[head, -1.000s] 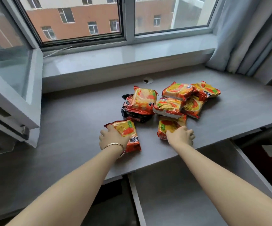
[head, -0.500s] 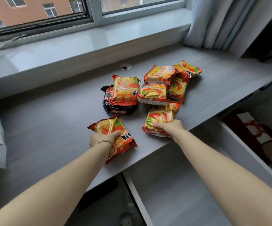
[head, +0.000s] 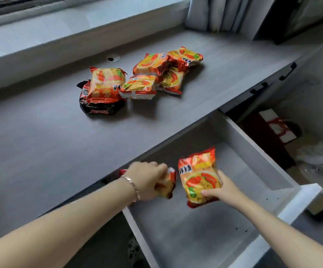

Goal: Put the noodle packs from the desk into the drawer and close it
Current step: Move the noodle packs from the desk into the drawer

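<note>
An open grey drawer (head: 253, 163) juts out below the desk (head: 40, 144). Over its inside, my right hand (head: 224, 188) grips an orange-and-yellow noodle pack (head: 199, 176) by its lower right edge. My left hand (head: 149, 180), with a bracelet on the wrist, is closed over another orange noodle pack (head: 167, 185) at the drawer's back left, just under the desk edge; most of that pack is hidden by the hand. Several more orange packs (head: 152, 74) lie piled on the desk, one of them on top of a black pack (head: 96, 109).
A window sill (head: 60, 26) runs behind the desk, with a grey curtain (head: 214, 14) at the back right. A round cable hole (head: 112, 59) sits near the pile. Right of the drawer, a red-and-white box (head: 276, 128) lies on the floor. Closed drawers with black handles (head: 288, 71) continue to the right.
Both hands have lifted their packs off the desk and brought them down and back over the open drawer. The view has tilted down and to the right.
</note>
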A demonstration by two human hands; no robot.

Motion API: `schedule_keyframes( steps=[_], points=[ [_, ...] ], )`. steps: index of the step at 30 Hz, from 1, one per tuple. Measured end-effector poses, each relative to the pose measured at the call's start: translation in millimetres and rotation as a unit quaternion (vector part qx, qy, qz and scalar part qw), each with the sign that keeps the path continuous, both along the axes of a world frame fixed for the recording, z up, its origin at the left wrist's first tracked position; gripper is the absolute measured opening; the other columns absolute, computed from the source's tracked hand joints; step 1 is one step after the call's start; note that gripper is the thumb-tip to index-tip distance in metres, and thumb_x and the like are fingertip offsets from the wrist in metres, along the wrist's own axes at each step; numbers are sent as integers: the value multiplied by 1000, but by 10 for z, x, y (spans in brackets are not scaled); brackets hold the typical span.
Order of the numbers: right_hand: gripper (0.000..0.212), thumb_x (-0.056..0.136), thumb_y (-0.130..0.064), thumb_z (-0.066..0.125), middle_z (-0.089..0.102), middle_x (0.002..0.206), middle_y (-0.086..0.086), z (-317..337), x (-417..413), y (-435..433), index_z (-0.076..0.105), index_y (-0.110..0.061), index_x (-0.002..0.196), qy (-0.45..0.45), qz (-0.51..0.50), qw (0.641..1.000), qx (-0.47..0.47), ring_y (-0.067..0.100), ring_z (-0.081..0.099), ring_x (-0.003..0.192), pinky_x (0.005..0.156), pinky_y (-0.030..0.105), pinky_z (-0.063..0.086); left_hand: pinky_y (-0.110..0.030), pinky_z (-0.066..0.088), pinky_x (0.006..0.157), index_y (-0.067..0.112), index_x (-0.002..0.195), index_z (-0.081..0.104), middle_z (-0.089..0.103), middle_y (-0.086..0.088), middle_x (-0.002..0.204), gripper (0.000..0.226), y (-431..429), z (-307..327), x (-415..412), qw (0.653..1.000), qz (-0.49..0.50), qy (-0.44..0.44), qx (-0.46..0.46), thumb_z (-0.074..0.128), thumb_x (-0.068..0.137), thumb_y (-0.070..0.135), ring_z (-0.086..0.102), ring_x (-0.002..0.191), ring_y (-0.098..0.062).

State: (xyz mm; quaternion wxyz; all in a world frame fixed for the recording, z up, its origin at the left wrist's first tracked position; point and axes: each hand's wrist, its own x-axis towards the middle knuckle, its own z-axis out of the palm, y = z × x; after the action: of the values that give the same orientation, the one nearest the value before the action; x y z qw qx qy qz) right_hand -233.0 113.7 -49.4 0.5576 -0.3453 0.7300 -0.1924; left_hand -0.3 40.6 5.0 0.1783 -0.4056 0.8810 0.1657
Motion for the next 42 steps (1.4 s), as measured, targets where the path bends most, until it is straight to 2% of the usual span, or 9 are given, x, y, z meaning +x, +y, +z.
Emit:
schedule_keyframes(
  steps=[8,14,17,20,25,29,34,38,42],
  points=[
    [95,55,-32,76,62,127,4,-782,319,-39,31,-27,138,99,146,979,97,28,59,116,100,36,46,-44,23,113,19,137,46,47,-8,143,41,24,-1028,-426,946,-173,-271,32,48,96,24,41,134,-29],
    [67,81,-30,65,44,140,9,-784,410,-112,31,-19,137,188,194,961,62,28,46,128,105,36,41,-40,10,121,20,150,17,10,-7,160,63,107,-1192,-37,968,-46,-229,87,47,95,12,7,148,-28],
    [64,84,-28,59,40,142,8,-738,411,-143,32,-17,141,176,237,952,80,27,47,128,107,38,41,-39,11,122,15,149,22,19,-7,158,60,131,-1052,-65,980,-50,-176,75,45,94,8,10,148,-25],
    [45,89,-25,49,46,137,6,-544,431,-338,45,-18,133,225,249,941,48,26,50,124,106,35,36,-36,30,113,16,132,50,46,-5,141,40,-33,-730,-142,994,-59,-83,28,42,93,11,43,131,-24],
    [28,91,-21,46,59,123,1,44,622,-1024,61,-19,116,223,158,957,-101,23,57,112,99,36,45,-36,52,72,9,98,69,67,-8,100,20,-771,-181,-21,968,126,181,-121,54,85,6,65,92,-30],
    [28,93,-19,45,60,121,5,457,944,-1685,60,-14,117,211,97,961,-150,22,59,106,88,33,50,-38,48,84,5,112,62,59,-15,113,30,-1526,4,299,890,320,273,-178,56,83,3,54,104,-32],
    [45,93,-33,45,51,133,7,697,1428,-2373,43,-14,133,154,-78,974,-147,25,52,117,86,31,43,-46,31,108,9,132,44,42,-18,138,58,-2187,2,726,867,423,188,-182,62,79,25,38,128,-36],
    [60,88,-27,44,42,144,7,771,1657,-2785,27,-21,145,-51,-263,959,-91,28,44,127,107,42,39,-46,45,98,21,124,47,50,-16,128,55,-2496,-8,929,882,427,179,-85,58,76,43,49,116,-37],
    [59,84,-13,44,44,137,3,827,1703,-2872,36,-30,140,-153,-288,941,-89,25,47,119,101,49,44,-46,50,90,23,121,44,59,-18,118,56,-2697,85,928,843,492,216,1,57,71,44,55,109,-38]
  ],
)
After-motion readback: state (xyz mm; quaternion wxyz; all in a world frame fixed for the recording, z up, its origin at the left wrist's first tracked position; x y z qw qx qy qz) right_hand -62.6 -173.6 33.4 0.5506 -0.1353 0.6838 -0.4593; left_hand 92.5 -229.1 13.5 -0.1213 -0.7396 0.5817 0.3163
